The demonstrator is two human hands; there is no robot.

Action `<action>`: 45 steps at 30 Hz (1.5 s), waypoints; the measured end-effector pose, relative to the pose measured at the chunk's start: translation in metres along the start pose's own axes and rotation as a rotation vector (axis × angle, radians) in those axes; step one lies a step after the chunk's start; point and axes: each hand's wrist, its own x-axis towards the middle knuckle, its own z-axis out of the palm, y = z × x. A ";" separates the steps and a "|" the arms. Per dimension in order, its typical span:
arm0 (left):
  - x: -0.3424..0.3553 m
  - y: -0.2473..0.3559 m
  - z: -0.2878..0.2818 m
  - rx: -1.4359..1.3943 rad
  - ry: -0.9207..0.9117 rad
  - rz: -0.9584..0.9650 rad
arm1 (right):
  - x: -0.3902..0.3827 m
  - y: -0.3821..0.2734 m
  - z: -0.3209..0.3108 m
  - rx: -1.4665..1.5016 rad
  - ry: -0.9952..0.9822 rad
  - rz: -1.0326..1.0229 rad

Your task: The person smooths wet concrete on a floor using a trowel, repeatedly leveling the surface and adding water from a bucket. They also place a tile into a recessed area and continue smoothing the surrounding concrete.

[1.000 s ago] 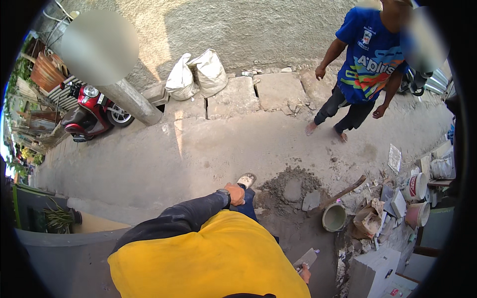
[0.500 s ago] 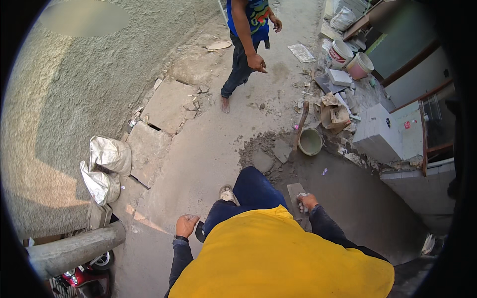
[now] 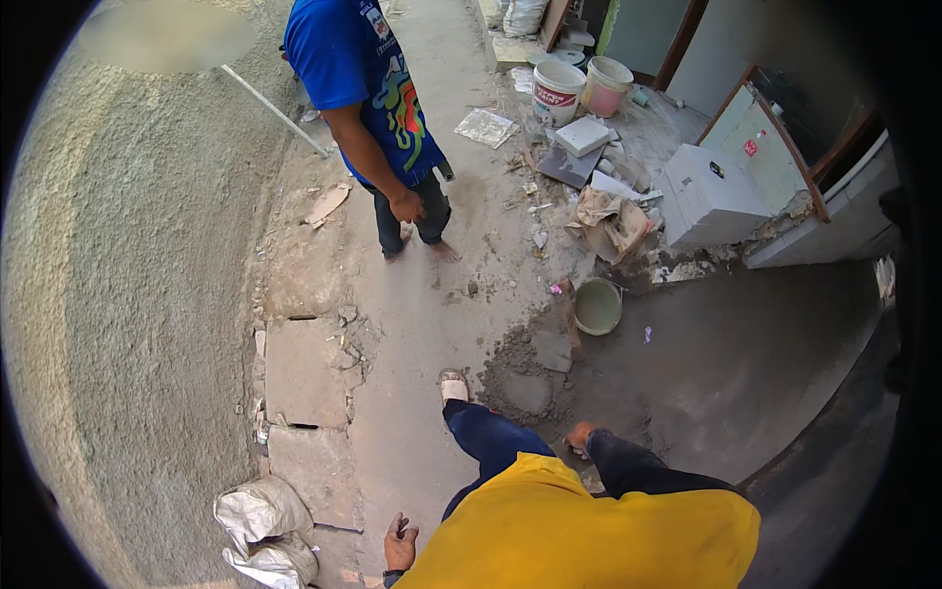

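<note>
My right hand (image 3: 579, 439) is low over the grey ground, closed around a trowel whose flat blade is mostly hidden now. Just ahead of that hand is a heap of wet mortar (image 3: 530, 393). A hoe-like tool lies in the heap, its flat grey blade (image 3: 551, 350) showing beside a wooden handle (image 3: 570, 319). A round green-grey bucket (image 3: 599, 306) stands on the smooth grey floor to the right of the handle. My left hand (image 3: 399, 542) hangs at my left side above the concrete, fingers partly stretched and nothing seen in them.
A barefoot person in a blue shirt (image 3: 368, 88) stands ahead on the path. White sacks (image 3: 263, 520) sit at lower left by the rough wall (image 3: 137, 294). Paint pails (image 3: 557, 93), a torn paper bag (image 3: 608, 224), rubble and white blocks (image 3: 711, 196) line the right side.
My view has turned rightward and shifted. My right hand has come nearer the mortar heap, and the trowel blade is less visible. My left fingers have loosened. The other person now stands further left in view.
</note>
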 end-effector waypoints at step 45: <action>0.733 0.841 0.228 0.772 -0.686 0.494 | 0.051 -0.325 -0.047 0.754 -0.138 -0.001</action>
